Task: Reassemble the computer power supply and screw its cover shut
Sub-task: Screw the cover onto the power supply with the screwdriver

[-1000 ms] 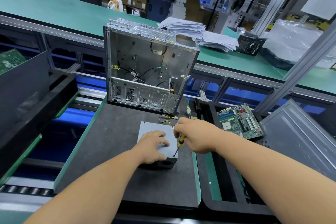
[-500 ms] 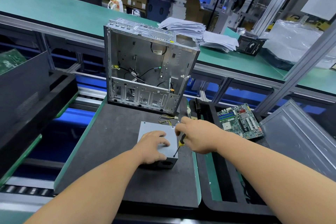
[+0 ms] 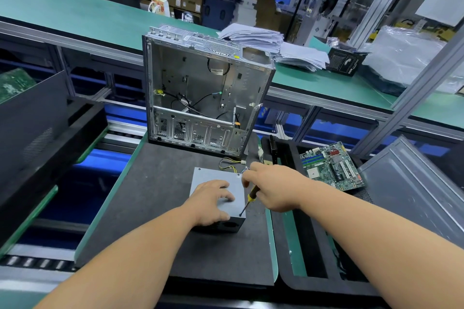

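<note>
The grey power supply (image 3: 213, 177) lies flat on the black foam mat (image 3: 155, 208), its cover on top and its wires (image 3: 227, 164) trailing off the far side. My left hand (image 3: 213, 199) rests on the cover with fingers spread, holding the box down. My right hand (image 3: 273, 185) grips a small screwdriver (image 3: 248, 199) with a yellow and black handle. The tool slants down and to the left, and its tip sits at the cover's near right corner.
An open, empty metal computer case (image 3: 200, 93) stands upright just behind the mat. A green motherboard (image 3: 331, 165) lies in a black tray to the right, beside a grey side panel (image 3: 414, 188). Paper stacks (image 3: 276, 45) sit on the green bench behind.
My right hand has shifted slightly away from me along the box's right edge, tilting the screwdriver more. The tip stays at the near right corner. My left hand has not moved.
</note>
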